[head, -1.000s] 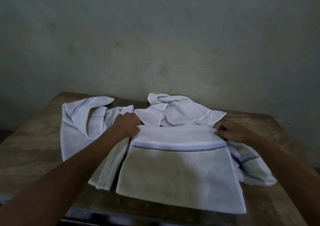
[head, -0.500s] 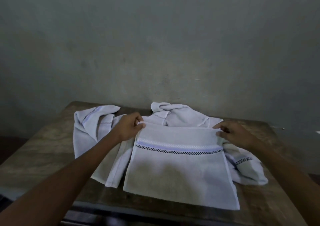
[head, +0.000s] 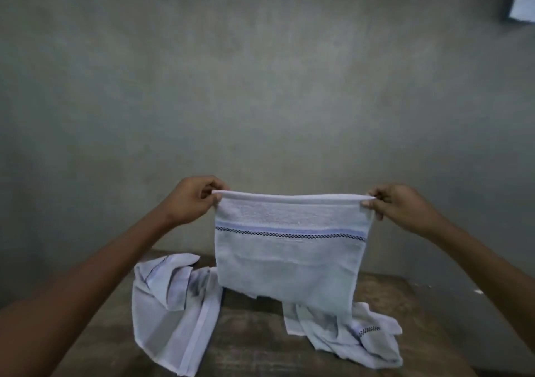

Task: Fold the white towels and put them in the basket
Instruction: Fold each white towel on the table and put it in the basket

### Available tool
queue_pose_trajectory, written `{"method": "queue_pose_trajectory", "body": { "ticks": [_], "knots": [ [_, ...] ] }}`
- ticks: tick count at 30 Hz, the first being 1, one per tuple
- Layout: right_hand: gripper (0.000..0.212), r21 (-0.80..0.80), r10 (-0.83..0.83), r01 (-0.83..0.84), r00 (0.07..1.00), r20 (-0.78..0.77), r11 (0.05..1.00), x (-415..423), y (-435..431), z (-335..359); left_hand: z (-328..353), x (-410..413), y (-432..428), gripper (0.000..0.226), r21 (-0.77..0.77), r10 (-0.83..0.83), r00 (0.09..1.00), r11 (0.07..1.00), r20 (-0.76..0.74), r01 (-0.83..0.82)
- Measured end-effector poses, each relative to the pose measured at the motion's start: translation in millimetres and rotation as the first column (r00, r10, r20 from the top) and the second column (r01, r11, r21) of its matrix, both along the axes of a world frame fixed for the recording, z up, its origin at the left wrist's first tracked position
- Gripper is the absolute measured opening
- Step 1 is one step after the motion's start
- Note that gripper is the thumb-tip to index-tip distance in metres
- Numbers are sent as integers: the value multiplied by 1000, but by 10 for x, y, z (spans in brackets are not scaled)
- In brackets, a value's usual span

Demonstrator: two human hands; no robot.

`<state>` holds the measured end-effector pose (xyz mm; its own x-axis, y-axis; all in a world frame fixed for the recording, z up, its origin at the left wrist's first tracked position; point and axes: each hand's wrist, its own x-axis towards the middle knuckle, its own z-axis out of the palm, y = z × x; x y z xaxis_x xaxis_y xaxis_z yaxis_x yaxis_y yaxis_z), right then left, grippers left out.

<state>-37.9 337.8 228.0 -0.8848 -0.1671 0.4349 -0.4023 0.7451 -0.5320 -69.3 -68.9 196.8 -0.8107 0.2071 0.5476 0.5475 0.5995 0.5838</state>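
**Striped towel held up by its top corners**

We hold a white terry towel with a pale blue band and a dark checked stripe (head: pixel 289 249) in the air in front of a grey plaster wall (head: pixel 260 87). Our left hand (head: pixel 191 200) pinches the towel's top left corner between thumb and fingers, and our right hand (head: pixel 402 207) pinches the top right corner the same way, so the upper hem runs taut and nearly level between them. The cloth hangs flat below the hem, its striped band running across the upper part, and its lower edge hangs just above the dark, worn wooden table (head: pixel 254 342), partly covering what lies behind it.

On the table two more cloths lie unfolded. A crumpled white towel with a thin dark stitched line (head: pixel 170 313) lies at the left, spread loosely towards the near edge of the table. A second rumpled white towel with a short dark checked stripe (head: pixel 356 336) lies at the right, its far part hidden behind the raised towel. The two lie apart, with bare wood between them.

We see no container in this view, so none of the towels sits in one.
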Motion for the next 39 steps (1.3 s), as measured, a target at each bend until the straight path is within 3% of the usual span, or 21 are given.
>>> {"method": "queue_pose_trajectory", "body": {
  "ticks": [4,6,9,11,13,15,17,19,20,21,25,30,34,36,39],
  "knots": [
    [14,146,66,-82,991,114,986,310,56,597,577,239,-35,14,-28,-40,999,999,16,41],
    [16,182,44,-52,998,52,982,408,95,803,786,350,-51,12,-51,-62,997,997,46,64],
    [19,101,10,6,987,-158,995,469,58,982,1024,426,29,10,-4,36,995,999,-89,-37],
    [13,41,66,-64,997,-48,997,550,41,1087,1150,480,77,8,-45,82,987,995,-139,-89],
    [11,1,150,-152,971,185,988,662,95,1175,1251,564,35,4,-93,-37,996,995,80,44],
    [15,-99,174,-155,956,236,983,679,157,1172,1305,634,-26,6,-46,-146,930,984,337,171],
    [15,-187,122,-95,983,139,978,620,142,1080,1291,581,-14,8,18,-103,959,995,262,102],
    [13,-212,70,-59,996,47,976,562,45,989,1275,496,77,14,4,32,999,999,-6,-32],
    [13,-226,69,-61,997,29,972,544,17,974,1281,477,128,14,-5,66,995,998,-72,-66],
    [12,-236,84,-74,996,30,969,544,8,983,1297,480,143,13,-4,60,996,998,-64,-60],
    [3,-310,181,-137,976,119,941,584,91,1087,1338,583,-20,7,0,-89,968,996,234,92],
    [15,-365,261,-193,954,148,911,571,59,1094,1237,532,-50,9,158,-90,989,985,114,71],
    [10,-333,262,-193,949,176,923,659,62,1098,1215,552,-113,12,215,-155,977,969,147,122],
    [27,-330,265,-191,944,195,925,711,70,1091,1207,574,-181,26,238,-210,956,958,206,159],
    [64,-390,323,-222,921,217,894,722,98,1044,1156,541,-299,78,305,-298,899,931,322,199]
  ]
}}
